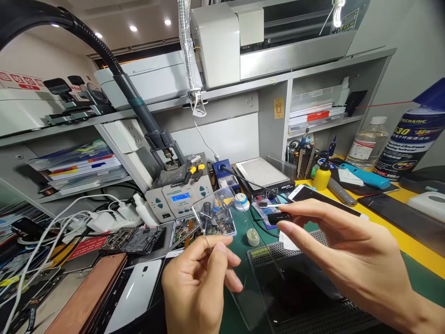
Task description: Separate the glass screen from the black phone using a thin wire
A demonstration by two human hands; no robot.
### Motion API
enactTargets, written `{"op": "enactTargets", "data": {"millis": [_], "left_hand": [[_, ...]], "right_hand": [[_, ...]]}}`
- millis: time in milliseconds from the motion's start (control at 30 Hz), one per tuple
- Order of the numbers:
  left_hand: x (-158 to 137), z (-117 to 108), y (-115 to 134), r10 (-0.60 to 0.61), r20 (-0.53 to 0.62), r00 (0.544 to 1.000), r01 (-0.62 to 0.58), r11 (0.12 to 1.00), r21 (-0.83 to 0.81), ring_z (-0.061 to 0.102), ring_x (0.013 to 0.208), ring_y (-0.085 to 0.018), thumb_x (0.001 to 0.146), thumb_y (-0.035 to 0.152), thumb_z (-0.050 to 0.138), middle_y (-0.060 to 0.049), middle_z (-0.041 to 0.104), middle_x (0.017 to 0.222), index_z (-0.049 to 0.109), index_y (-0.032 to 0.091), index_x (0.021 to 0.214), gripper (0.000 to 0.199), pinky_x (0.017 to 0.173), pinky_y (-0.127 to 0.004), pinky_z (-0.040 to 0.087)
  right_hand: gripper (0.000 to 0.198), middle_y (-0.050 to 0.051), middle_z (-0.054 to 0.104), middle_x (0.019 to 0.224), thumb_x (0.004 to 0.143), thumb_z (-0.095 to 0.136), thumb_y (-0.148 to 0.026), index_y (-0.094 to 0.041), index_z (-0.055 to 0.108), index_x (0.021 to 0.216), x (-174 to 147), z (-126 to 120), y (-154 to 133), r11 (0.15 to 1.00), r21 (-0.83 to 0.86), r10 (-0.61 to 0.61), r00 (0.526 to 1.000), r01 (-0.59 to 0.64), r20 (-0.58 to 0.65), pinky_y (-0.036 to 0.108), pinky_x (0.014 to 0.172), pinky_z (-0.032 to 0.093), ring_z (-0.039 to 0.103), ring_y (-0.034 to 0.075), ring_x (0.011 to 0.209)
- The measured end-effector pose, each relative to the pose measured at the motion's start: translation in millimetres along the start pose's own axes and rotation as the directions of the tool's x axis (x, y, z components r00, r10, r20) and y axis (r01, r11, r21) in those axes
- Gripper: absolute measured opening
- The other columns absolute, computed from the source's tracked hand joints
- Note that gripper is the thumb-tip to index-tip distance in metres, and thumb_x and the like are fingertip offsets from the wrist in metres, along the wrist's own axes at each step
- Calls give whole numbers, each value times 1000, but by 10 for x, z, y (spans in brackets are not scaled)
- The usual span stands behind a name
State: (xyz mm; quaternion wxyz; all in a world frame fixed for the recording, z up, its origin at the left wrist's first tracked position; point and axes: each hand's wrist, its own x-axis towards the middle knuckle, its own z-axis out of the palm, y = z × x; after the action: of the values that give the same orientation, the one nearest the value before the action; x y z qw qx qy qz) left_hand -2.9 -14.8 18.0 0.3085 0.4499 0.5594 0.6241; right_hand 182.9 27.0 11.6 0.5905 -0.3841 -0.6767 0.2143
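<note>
My left hand [203, 278], low in the middle of the head view, is closed in a pinch. A thin, silvery rod-like tool [199, 220] sticks up from between its thumb and forefinger; its lower end is hidden. To the right, my right hand [347, 250] pinches a small glossy black piece [278, 218] between thumb and forefinger, too little shown to name. Below both hands, a dark glossy screen panel [295, 287] lies on a perforated black anti-slip mat [266, 256]. A clear glass sheet [248, 308] rests beside the mat, under my left fingers.
Behind the hands stand a soldering station [181, 199], a flat heating plate [260, 174] and a small round jar [253, 237]. Phones and parts, including a white phone back [134, 294], crowd the left. A yellow bottle [321, 176] and a large spray can [410, 139] stand right.
</note>
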Motion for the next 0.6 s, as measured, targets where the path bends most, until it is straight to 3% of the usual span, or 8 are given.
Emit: {"op": "enactTargets", "data": {"millis": [600], "left_hand": [[-42,39,18,53,-37,998,-50,995,84,59,39,-11,83,39,63,2,67,58,73,19,75,23,46,-23,44]], "right_hand": [[26,-4,73,94,85,78,-20,-32,71,107,42,1,24,994,-55,-90,994,94,66,25,71,53,64,12,78]]}}
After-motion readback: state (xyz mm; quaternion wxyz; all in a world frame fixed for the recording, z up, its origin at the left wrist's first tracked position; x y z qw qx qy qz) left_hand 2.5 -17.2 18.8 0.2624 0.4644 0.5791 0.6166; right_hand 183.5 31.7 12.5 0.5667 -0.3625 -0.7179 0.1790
